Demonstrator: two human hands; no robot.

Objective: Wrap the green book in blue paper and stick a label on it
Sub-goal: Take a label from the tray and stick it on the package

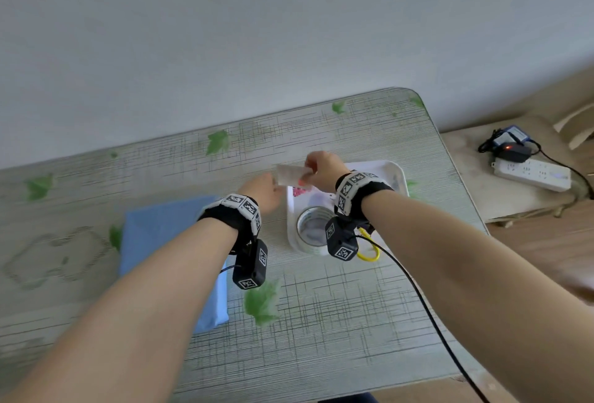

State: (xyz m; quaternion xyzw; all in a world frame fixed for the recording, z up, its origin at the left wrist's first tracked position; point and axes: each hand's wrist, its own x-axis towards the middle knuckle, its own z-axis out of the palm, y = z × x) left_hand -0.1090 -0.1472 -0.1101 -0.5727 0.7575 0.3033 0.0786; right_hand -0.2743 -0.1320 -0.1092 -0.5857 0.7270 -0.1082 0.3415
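Note:
A flat parcel in blue paper (160,235) lies on the table left of centre, partly under my left forearm; no green of the book shows. Above the white tray (393,174) both hands hold a small white label sheet (291,175). My right hand (323,168) pinches its right end from above. My left hand (264,192) touches its left end with fingers closed; the grip itself is hidden. Both wrists carry black bands with marker tags.
The tray holds a roll of clear tape (313,229), a sheet with pink print (299,191) and yellow-handled scissors (369,250). A black cable (427,312) runs from my right wrist across the table. A power strip (532,174) and charger (511,148) lie off the table, right.

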